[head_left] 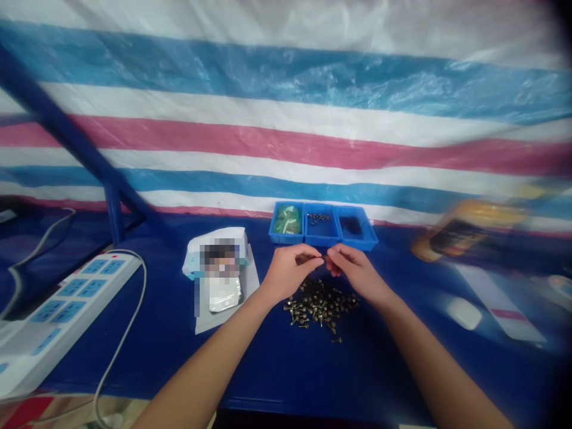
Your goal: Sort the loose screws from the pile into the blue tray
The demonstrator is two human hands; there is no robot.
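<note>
My left hand [290, 269] and my right hand [354, 269] meet fingertip to fingertip above the table, both in a pinch. Whatever lies between the fingertips is too small to make out. Just below them a heap of small brassy metal screws [319, 305] is spread on the blue table. Beyond the hands, three blue bins stand side by side. The left bin [286, 239] contains a green and clear plastic bag [288, 219]. Several screws [318, 218] lie in the middle bin [322, 241], and small dark pieces [351, 225] in the right bin [366, 244].
On the left are a white power strip [75, 304] with a cable [129, 333], a tissue pack [192, 256] and a phone [226, 295] on white paper [252, 277]. A blurred bottle [460, 229], a white case [465, 313] and a white box [496, 301] lie right.
</note>
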